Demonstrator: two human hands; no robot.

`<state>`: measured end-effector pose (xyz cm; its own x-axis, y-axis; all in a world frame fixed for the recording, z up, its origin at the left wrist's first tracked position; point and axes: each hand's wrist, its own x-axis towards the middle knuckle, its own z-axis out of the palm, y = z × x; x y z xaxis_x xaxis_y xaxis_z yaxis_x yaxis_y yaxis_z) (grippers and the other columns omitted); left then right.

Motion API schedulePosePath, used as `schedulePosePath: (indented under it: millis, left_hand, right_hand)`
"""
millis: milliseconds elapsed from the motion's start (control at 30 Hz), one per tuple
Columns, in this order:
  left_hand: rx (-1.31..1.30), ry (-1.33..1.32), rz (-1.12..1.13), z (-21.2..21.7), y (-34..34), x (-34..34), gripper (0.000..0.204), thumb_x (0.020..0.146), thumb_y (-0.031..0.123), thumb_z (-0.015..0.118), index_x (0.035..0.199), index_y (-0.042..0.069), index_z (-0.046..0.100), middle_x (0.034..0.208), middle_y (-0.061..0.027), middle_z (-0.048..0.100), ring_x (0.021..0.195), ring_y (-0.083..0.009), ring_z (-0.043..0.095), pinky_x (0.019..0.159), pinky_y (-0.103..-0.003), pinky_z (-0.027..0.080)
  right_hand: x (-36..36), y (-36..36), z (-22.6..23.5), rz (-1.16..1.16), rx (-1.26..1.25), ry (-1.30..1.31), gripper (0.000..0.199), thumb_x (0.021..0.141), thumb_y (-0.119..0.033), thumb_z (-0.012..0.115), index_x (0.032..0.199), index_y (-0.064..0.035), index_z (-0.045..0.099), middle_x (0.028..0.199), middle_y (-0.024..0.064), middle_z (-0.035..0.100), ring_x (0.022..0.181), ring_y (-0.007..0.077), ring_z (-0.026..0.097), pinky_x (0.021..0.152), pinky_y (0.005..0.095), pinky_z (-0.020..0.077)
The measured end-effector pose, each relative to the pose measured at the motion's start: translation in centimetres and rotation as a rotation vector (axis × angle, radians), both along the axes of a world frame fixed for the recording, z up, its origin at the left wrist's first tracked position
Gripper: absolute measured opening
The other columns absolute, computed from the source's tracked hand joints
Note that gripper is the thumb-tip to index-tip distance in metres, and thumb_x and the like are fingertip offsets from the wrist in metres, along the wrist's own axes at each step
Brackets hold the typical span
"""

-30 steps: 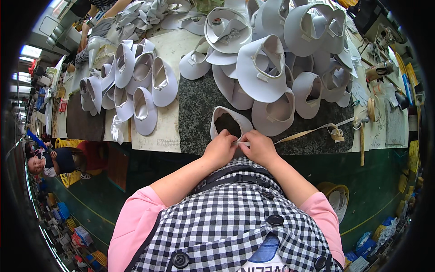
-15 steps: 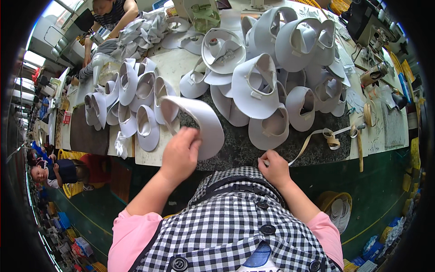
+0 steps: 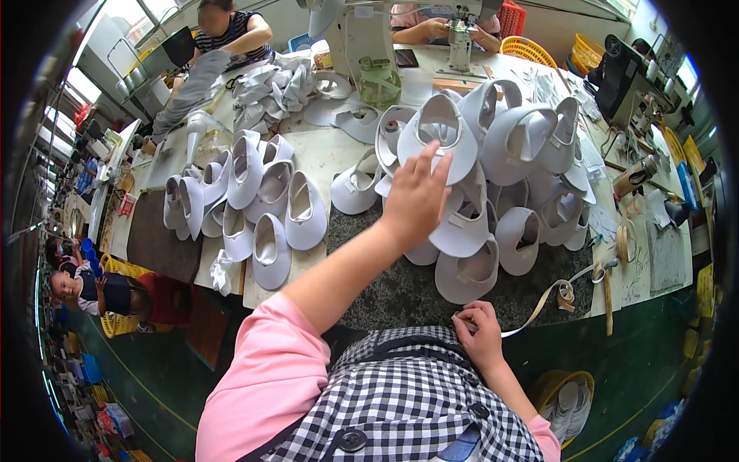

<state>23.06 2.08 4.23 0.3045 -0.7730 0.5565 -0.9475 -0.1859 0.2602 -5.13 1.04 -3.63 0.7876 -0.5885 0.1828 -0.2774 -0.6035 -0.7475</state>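
Observation:
My left hand point(image 3: 419, 192) reaches over the pile with its fingers stretched out, touching a white shoe upper point(image 3: 460, 158) that lies on top. More white uppers point(image 3: 466, 281) are heaped under and around it, some showing a small pale tab inside the opening. At the table's front edge my right hand point(image 3: 479, 336) is closed in a pinch on the end of a cream strip point(image 3: 535, 314). The strip runs right to a small loose coil point(image 3: 566, 295) on the dark table mat point(image 3: 385, 304).
A second group of uppers point(image 3: 269, 250) stands at left. Behind are crumpled grey-white pieces point(image 3: 269, 92), a green jar point(image 3: 379, 83) and a sewing machine point(image 3: 462, 38). Two co-workers sit across; a child point(image 3: 92, 292) is at far left. A yellow basket point(image 3: 589, 379) holds uppers on the floor.
My left hand has carried a white upper from the near side forward and right onto the pile, and its fingers have opened. My right hand still pinches the strip. The view has shifted.

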Motion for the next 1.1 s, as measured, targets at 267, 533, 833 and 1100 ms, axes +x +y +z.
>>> schedulePosePath:
  millis: [267, 533, 833, 1100]
  left_hand:
    - [0.177, 0.819, -0.657, -1.2, 8.3, -9.3, 0.039, 0.085, 0.026, 0.071, 0.117, 0.007, 0.059, 0.115, -0.0135, 0.055, 0.105, -0.0313, 0.058, 0.089, -0.038, 0.049]
    - [0.061, 1.236, -0.497, -2.6, 10.6, -9.3, 0.025, 0.084, 0.008, 0.074, 0.104, 0.005, 0.059, 0.106, -0.006, 0.051, 0.088, -0.0113, 0.058, 0.073, -0.025, 0.049]
    - [0.064, 1.506, -0.383, -5.1, 12.4, -9.3, 0.01, 0.084, 0.001, 0.07, 0.089, 0.003, 0.061, 0.089, -0.0047, 0.061, 0.084, -0.0127, 0.062, 0.073, -0.027, 0.05]
    - [-0.035, 0.537, 0.3, -10.9, 16.6, 5.4, 0.017, 0.084, 0.01, 0.067, 0.099, 0.004, 0.062, 0.099, -0.0129, 0.059, 0.1, -0.0325, 0.056, 0.088, -0.039, 0.045]
  right_hand:
    - [1.6, 0.2, 2.3, 0.0, 1.088, -0.331, 0.01, 0.089, -0.003, 0.067, 0.097, -0.0029, 0.061, 0.105, 0.0015, 0.052, 0.078, 0.0073, 0.056, 0.068, 0.0213, 0.046]
    - [3.8, 0.3, 3.4, 0.04, 1.315, -0.326, 0.006, 0.091, -0.004, 0.064, 0.096, -0.0022, 0.062, 0.108, 0.0045, 0.055, 0.086, 0.012, 0.059, 0.074, 0.024, 0.0488]
    - [3.9, -0.4, 5.2, 0.174, 1.735, -0.508, 0.016, 0.093, -0.018, 0.061, 0.091, -0.0054, 0.051, 0.098, 0.0072, 0.053, 0.059, 0.0086, 0.044, 0.057, 0.0241, 0.0389]
    - [3.2, -0.4, 4.8, 0.184, 1.667, -0.444, 0.015, 0.096, -0.018, 0.057, 0.091, -0.0065, 0.049, 0.076, 0.0029, 0.045, 0.058, 0.011, 0.043, 0.055, 0.0251, 0.0371]
